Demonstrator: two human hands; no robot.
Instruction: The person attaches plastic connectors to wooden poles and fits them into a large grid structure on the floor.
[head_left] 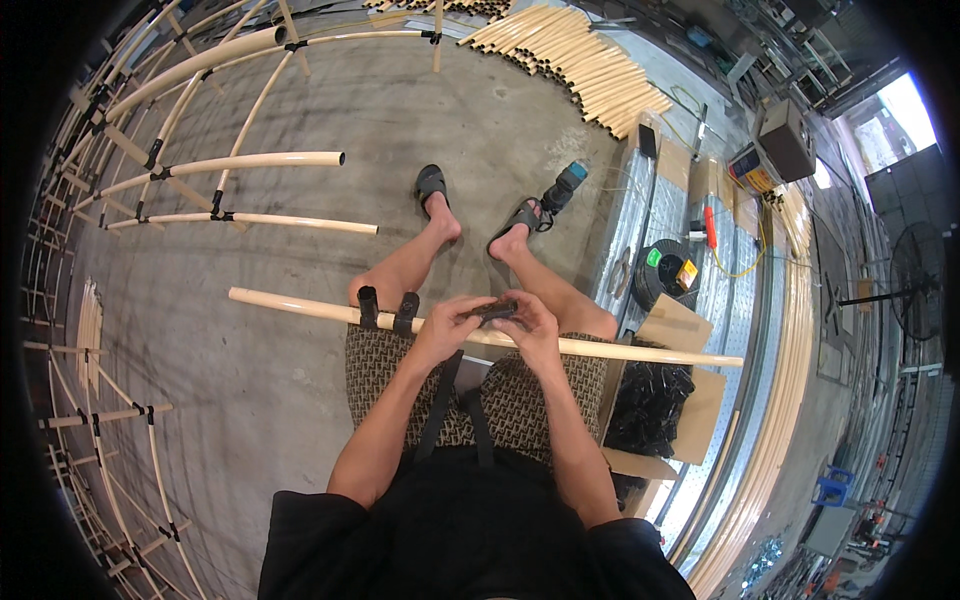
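A long cream-coloured pipe (640, 352) lies across my lap, sticking out past both thighs. Two black pipe connectors, one near my left knee (368, 308) and one closer to my hand (405, 314), sit on it. Over the pipe's middle, my left hand (450, 328) and my right hand (533, 326) hold a dark pipe connector (493, 311) between them. The fingers of both hands are closed on its ends and partly cover it. Whether this connector touches the pipe, I cannot tell.
At my right stands an open cardboard box (690, 420) of black parts, with a black spool (664, 272) beyond it. A power drill (564, 186) stands by my right foot. Cream pipe frames (240, 160) fill the left; a pile of pipes (570, 60) lies ahead.
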